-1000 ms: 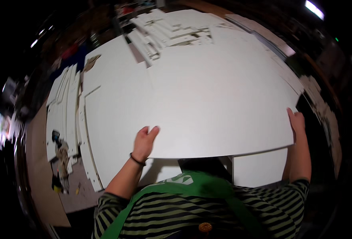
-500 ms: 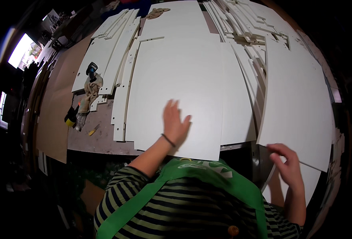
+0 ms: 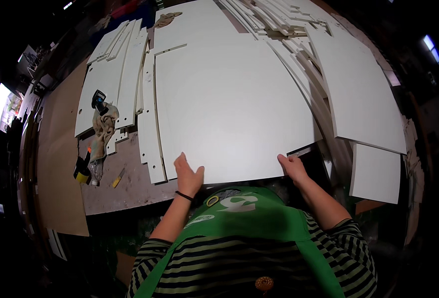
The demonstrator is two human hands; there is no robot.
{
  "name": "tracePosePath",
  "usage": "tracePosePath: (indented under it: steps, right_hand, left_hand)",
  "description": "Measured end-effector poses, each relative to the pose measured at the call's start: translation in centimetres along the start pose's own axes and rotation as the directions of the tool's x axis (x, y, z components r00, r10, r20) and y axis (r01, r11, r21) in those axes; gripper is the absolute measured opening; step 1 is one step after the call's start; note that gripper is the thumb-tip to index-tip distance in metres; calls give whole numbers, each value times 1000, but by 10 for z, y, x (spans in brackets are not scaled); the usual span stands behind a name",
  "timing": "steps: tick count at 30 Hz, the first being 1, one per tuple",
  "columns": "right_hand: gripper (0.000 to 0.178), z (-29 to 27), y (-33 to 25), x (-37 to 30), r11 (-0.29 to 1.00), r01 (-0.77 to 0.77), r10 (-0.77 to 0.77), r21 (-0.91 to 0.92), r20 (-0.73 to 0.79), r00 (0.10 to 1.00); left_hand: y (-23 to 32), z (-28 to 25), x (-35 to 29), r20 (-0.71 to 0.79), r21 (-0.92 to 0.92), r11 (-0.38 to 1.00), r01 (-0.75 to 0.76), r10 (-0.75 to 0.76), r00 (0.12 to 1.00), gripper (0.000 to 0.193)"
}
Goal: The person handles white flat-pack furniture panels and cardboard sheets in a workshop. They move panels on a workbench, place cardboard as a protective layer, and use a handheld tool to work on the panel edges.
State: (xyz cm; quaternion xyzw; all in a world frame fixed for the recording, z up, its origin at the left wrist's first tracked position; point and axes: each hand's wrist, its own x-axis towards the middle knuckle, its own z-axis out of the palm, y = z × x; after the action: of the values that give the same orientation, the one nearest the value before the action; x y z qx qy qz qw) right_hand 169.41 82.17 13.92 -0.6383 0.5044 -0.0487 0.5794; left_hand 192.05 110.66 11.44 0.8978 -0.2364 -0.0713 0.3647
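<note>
both hands on the near edge of the large white panel (image 3: 229, 109): left hand (image 3: 188, 174) flat and spread on the near left corner, fingers pointing away from the body; right hand (image 3: 293, 168) curled over the near right corner, fingertips on top, thumb hidden, so hard to tell whether gripping or only pressing. lies straight ahead of the chest, flat on the workbench (image 3: 130, 188), long axis running away from the body toward the far end of the bench, near edge just overhanging the bench lip above the green apron (image 3: 244, 218). roughly equal reach for both hands, one per corner; left lying further onto the face, right at the very edge.

outward from it: narrow drilled strip (image 3: 150, 124) touching the left edge, more white strips (image 3: 115, 74) beyond that, then a rag with a small black tool (image 3: 100, 107) and a yellow-and-black object (image 3: 81, 171) on the bare bench top. another white panel (image 3: 358, 94) to the right, partly fanned over thinner boards, with a smaller white piece (image 3: 376, 174) below it.

against half a second earlier: right hand no longer pinching the edge of the right-hand panel down by the hip, now up on the big panel's near right corner; left hand pulled back from mid-face to the near edge.
</note>
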Motion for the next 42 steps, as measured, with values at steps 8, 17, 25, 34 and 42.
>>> tracePosePath:
  steps: [8,17,25,34,42]
  right_hand:
    - [55,7,-55,-68,894,384,-410,-230,-77,909]
    - [40,-70,-82,-160,914,347,-395,-211,-261,881]
    - [28,-159,-32,-186,941,318,-242,112,-433,869]
    - [57,-334,37,-146,937,-75,-198,-340,-698,689]
    - [45,-367,32,-111,647,-66,-534,-759,-514,672]
  left_hand:
    - [-18,-67,38,244,40,958,285,-286,927,67]
    - [45,-10,-12,425,-609,667,429,-183,887,41]
    - [178,-27,39,541,-582,805,117,276,794,32]
    - [330,86,30,626,-423,853,-306,519,582,53]
    - [272,105,21,603,-600,794,-101,532,594,35]
